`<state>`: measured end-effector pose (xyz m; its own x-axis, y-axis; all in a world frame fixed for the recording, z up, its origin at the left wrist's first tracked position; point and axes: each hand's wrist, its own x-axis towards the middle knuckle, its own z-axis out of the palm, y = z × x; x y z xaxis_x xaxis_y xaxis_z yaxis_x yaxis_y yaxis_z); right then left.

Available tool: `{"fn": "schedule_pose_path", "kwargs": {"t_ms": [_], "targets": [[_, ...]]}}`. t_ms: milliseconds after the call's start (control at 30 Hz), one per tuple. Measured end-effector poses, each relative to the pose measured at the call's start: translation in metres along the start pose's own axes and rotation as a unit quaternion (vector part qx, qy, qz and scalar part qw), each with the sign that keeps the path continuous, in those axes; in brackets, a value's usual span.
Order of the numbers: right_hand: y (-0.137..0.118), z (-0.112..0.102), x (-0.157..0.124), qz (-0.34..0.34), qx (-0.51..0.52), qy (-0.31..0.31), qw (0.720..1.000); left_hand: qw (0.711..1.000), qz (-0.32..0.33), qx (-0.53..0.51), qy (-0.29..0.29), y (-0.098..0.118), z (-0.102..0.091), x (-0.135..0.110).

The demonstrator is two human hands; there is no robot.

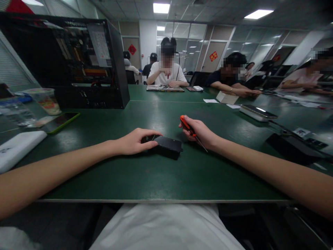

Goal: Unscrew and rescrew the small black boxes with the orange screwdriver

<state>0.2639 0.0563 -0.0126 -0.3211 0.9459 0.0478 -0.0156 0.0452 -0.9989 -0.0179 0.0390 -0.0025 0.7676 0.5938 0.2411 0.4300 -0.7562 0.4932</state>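
Note:
A small black rectangular box (170, 146) lies on the green table (145, 180) in front of me. My left hand (139, 141) grips its left end, with the thumb on the near side and the fingers over the far side. To the right of the box, my right hand (199, 131) is closed around a screwdriver with an orange and black handle (186, 124). The screwdriver's thin metal shaft points down and back toward me, apart from the box.
An open computer case (117, 66) stands at the back left. Near it are a plastic cup (47, 100), a green-edged phone (63, 123) and a white case (20, 149). A silver device (257, 113) lies at right. A person in white (168, 74) sits across the table.

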Motion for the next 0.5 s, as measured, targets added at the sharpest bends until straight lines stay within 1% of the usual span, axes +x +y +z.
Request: {"fn": "schedule_pose_path", "kwargs": {"t_ms": [167,233,300,400,500], "targets": [[-0.015,-0.005,-0.004,-0.100,-0.006,0.066,0.993,1.000,0.010,0.011,-0.001,-0.002,0.000,-0.001],[-0.021,-0.008,-0.008,-0.142,-0.005,0.092,0.986,1.000,0.010,0.007,-0.002,-0.002,0.000,-0.001],[-0.026,-0.010,-0.013,-0.198,-0.016,0.112,0.974,1.000,0.006,-0.001,-0.001,-0.001,0.000,0.000],[-0.033,-0.006,-0.026,-0.270,-0.049,0.116,0.955,1.000,-0.002,-0.012,0.003,0.001,0.001,0.000],[-0.040,0.004,-0.041,-0.328,-0.070,0.107,0.936,1.000,-0.012,-0.013,0.003,0.002,0.002,0.000]]}}
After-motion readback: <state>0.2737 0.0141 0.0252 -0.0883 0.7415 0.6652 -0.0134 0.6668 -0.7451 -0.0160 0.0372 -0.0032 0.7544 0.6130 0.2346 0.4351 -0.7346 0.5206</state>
